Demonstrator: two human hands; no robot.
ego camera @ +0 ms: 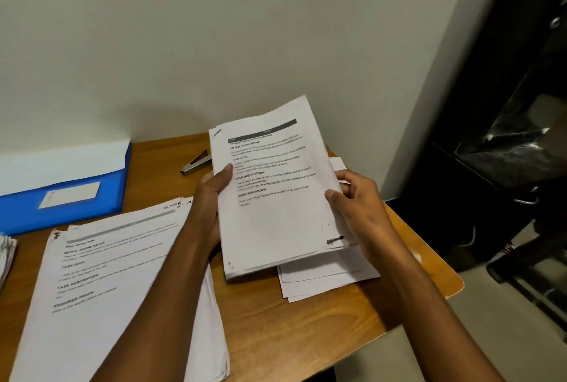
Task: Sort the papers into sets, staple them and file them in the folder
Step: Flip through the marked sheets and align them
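Left hand [211, 197]: we gripped the sheaf [276, 191] at its left edge, thumb curled over the top page.
Right hand [359, 206]: we pinched the right edge, thumb on top, fingers curled behind.
Sheaf: held tilted above the desk [306, 326], over loose sheets [325, 280].
Stapler [196, 163]: lay just beyond, near the wall.
Folder [64, 194]: far left, beside a sorted stack [116, 283].
Doing it well: we judged the edges needed squaring flush before stapling one corner.
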